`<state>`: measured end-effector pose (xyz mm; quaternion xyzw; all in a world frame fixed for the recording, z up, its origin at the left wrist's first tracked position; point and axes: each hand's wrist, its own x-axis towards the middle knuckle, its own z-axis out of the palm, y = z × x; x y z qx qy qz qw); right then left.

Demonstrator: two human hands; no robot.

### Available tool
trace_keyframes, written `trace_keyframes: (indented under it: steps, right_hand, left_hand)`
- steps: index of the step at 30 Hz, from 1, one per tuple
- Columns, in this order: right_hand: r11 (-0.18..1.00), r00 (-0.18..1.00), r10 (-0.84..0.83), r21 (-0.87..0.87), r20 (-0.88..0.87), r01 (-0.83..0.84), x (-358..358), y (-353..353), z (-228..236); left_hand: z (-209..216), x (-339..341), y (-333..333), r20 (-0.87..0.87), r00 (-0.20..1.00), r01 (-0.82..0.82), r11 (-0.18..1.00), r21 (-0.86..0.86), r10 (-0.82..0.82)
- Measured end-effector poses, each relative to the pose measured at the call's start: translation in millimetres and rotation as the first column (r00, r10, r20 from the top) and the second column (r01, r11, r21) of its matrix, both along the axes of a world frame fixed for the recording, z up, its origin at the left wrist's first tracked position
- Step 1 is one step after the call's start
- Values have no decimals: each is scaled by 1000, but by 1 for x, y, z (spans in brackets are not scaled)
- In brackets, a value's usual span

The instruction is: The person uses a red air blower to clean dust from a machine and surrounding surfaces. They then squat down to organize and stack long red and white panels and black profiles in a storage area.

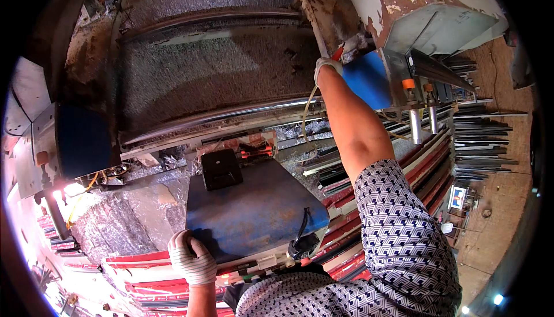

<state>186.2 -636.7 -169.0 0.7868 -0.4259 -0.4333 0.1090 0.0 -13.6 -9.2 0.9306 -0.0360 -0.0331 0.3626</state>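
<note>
My right hand (pixel 328 70), in a white glove, reaches far forward to the machine's right side. It is closed around the near end of a long pale rod (pixel 312 19), with a red part (pixel 338 52) beside the fingers. A thin yellowish hose (pixel 306 112) hangs below that hand; where it joins is hidden. My left hand (pixel 193 257), in a striped white glove, is curled at the near left corner of a worn blue metal panel (pixel 254 216). A black tray-like box (pixel 221 168) lies on the panel's far left part.
Across the back stretches a wide, rough grey machine bed (pixel 202 74) with a metal bar (pixel 231 112) along its front. Blue side plates (pixel 367 80) flank it. Metal cylinders (pixel 415 123) project at the right. Long red and dark strips (pixel 415 170) lie below, and a bright light (pixel 74 190) glares at left.
</note>
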Motion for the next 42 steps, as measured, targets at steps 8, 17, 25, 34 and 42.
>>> trace_keyframes:
  steps: [8,17,25,34,42]
  right_hand:
    - [570,213,-640,271,738,775,0,47,29]
    - [428,-99,-619,441,779,789,3,96,81]
    - [712,513,-640,191,572,676,0,46,56]
    - [996,996,58,-62,-60,-62,10,121,115]
    - [831,812,-555,80,180,550,2,73,34]
  left_hand:
    - [0,2,-1,-15,1000,14,1000,-1,-14]
    - [-2,0,3,-55,998,-30,999,-20,28]
    - [-7,-3,2,-47,999,-17,1000,-22,16]
    - [1,-2,1,-27,999,-42,999,15,42]
    - [1,-2,0,-35,999,-32,999,17,33]
